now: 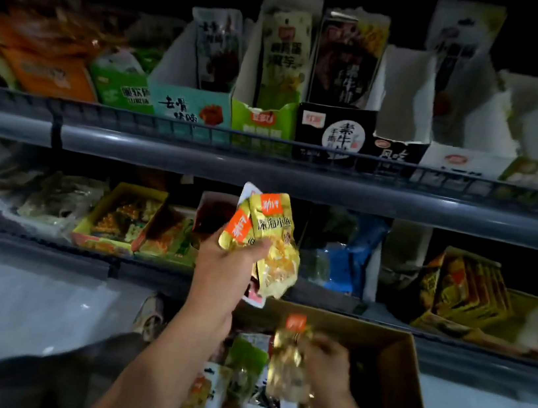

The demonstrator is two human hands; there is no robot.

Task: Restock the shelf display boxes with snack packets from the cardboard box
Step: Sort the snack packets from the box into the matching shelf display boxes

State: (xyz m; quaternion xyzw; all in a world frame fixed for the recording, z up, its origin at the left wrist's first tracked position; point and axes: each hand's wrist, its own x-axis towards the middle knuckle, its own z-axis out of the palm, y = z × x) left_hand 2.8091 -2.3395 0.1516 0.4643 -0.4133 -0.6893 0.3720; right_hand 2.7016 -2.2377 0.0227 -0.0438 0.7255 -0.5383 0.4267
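Note:
My left hand (224, 263) is raised in front of the lower shelf and grips a small stack of gold-yellow snack packets (275, 249) with orange labels. Lower down, over the open cardboard box (399, 371), my right hand (329, 368) pinches one more gold packet (290, 359) with an orange top; this packet is blurred. The cardboard box holds several mixed packets (234, 392). Display boxes line the upper shelf, among them a teal one (188, 106), a green one (262, 120) and a black one (334, 133).
Grey shelf rails (265, 168) run across the view. On the lower shelf stand a yellow display box (124, 214), blue packets (353, 257) and, at the right, a gold box (476, 295). White empty display boxes (410, 95) sit at the upper right. The floor is pale tile.

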